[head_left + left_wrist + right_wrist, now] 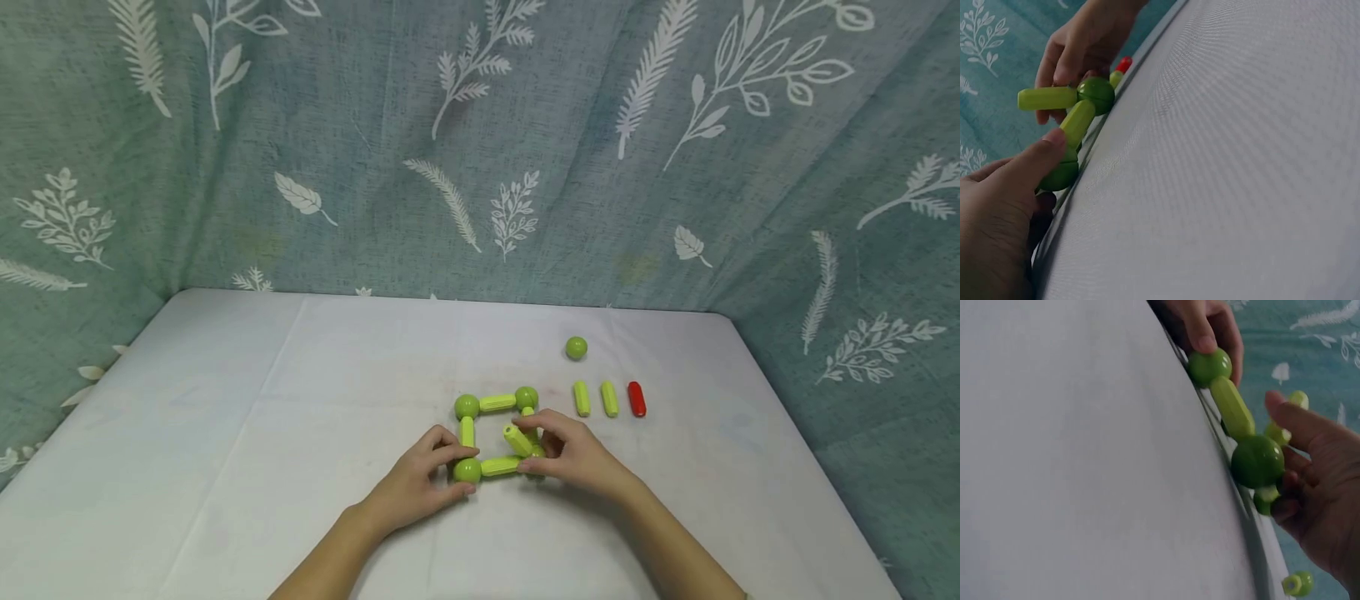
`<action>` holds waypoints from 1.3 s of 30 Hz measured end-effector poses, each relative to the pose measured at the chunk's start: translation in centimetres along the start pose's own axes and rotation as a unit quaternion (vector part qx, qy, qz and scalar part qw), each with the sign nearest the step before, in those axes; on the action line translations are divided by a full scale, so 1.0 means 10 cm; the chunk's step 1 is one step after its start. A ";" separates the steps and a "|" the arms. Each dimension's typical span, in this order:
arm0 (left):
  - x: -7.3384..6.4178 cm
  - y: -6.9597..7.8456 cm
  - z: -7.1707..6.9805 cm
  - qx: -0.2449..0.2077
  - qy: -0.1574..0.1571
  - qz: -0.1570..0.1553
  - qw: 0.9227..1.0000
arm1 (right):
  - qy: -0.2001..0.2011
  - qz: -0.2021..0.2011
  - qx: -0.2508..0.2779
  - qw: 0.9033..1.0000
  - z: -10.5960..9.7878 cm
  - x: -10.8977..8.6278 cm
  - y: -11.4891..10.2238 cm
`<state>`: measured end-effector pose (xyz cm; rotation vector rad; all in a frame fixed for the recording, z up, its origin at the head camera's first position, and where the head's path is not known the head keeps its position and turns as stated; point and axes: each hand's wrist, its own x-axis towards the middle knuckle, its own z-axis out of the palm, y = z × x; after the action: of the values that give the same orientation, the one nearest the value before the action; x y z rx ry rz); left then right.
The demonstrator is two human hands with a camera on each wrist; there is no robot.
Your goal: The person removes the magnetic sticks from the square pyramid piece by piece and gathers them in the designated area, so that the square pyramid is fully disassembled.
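A square of yellow-green toy building sticks joined by green balls lies on the table. My left hand (427, 475) holds its near-left ball (467, 471), thumb in front and fingers behind. At the near-right corner, another stick (517, 440) rises from a ball (1257, 461). My right hand (573, 454) has its thumb and fingers on either side of that raised stick, pinching it near the ball. In the right wrist view the thumb partly covers the stick (1277, 432). From the left wrist view, the stick (1047, 98) points up off the ball (1096, 95).
Right of the square lie two loose yellow-green sticks (582, 398) and a red stick (637, 399). A single green ball (576, 347) sits behind them. White cloth covers the table (300, 433), and a leaf-patterned curtain (360, 150) hangs at its back and sides.
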<state>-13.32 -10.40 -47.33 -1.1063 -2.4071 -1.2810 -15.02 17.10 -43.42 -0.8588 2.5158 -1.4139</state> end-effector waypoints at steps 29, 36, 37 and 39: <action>0.00 0.02 0.01 0.016 -0.005 -0.019 1.000 | 0.181 0.054 0.068 0.980 -0.08 -0.03 0.03; -0.01 0.00 0.01 0.025 0.007 -0.013 1.000 | 0.236 0.085 0.031 0.967 -0.48 -0.24 0.27; -0.01 0.00 0.01 0.025 0.008 -0.015 1.000 | 0.247 0.090 0.009 0.965 -0.56 -0.29 0.32; -0.01 -0.01 0.01 0.026 0.008 -0.019 0.999 | 0.264 0.109 -0.036 0.958 -0.72 -0.39 0.43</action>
<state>-13.29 -10.41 -47.47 -1.0382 -2.4460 -1.2251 -16.24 26.30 -43.55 -0.2060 2.9348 -1.6550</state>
